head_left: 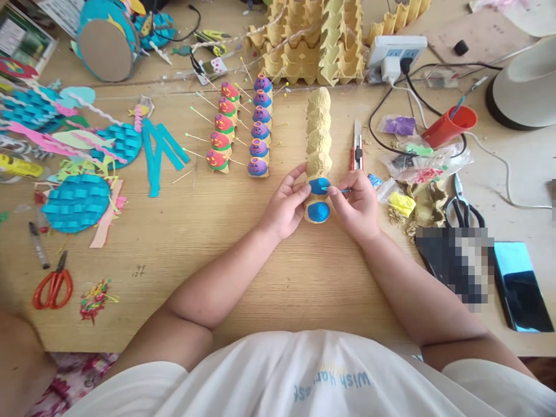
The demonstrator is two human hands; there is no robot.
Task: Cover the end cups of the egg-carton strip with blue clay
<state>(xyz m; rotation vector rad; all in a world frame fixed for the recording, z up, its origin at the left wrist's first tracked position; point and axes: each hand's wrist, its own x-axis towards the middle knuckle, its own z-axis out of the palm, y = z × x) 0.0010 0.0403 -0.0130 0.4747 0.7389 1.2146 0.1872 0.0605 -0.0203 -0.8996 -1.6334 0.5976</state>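
Observation:
A strip of egg carton [319,139] lies lengthwise in front of me, its several bumps in a row. The two nearest bumps carry blue clay [318,212]; the farther ones are bare yellowish pulp. My left hand [284,205] grips the strip's left side beside the second bump, thumb near the blue. Pinched in my right hand [357,205] is a thin blue modelling tool [343,190], its tip touching the blue clay on that second bump. Left of the strip stand two finished-looking carton rows, one red and green [223,124], one purple and blue [260,132], with pins stuck in.
A red utility knife [357,152] lies right of the strip. Beyond it are yellow clay [402,204], black-handled scissors [463,202], a red cup [449,127] and a phone [523,286]. Blue woven paper pieces [78,202] and red-handled scissors [53,286] occupy the left. Egg trays [304,52] stand behind.

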